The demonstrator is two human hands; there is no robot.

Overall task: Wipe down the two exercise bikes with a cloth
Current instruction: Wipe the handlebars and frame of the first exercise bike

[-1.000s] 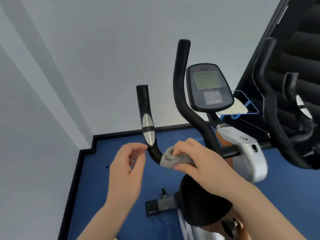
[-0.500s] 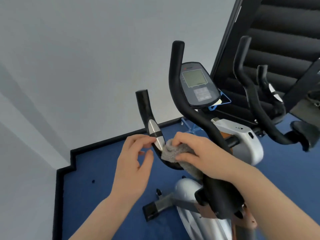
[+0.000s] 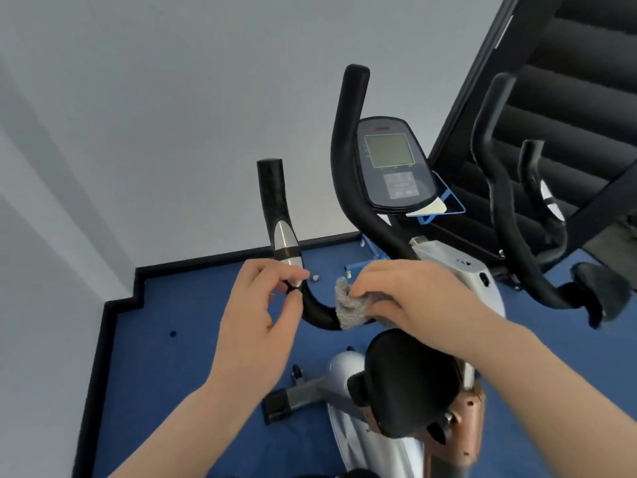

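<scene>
Right hand (image 3: 410,298): grip clenched around grey cloth (image 3: 348,310), pressed on handlebar (image 3: 317,313). Left hand (image 3: 255,315): fingertips pinching handlebar below silver sensor (image 3: 285,244).

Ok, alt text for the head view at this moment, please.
A person's right hand presses a grey cloth around the exercise bike's black handlebar while the left hand pinches the handlebar below its silver sensor. The console rises behind, above blue floor.

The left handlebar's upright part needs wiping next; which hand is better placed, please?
Right hand: it grips the grey cloth on that handlebar's bend. Left hand only pinches the silver sensor.
</scene>
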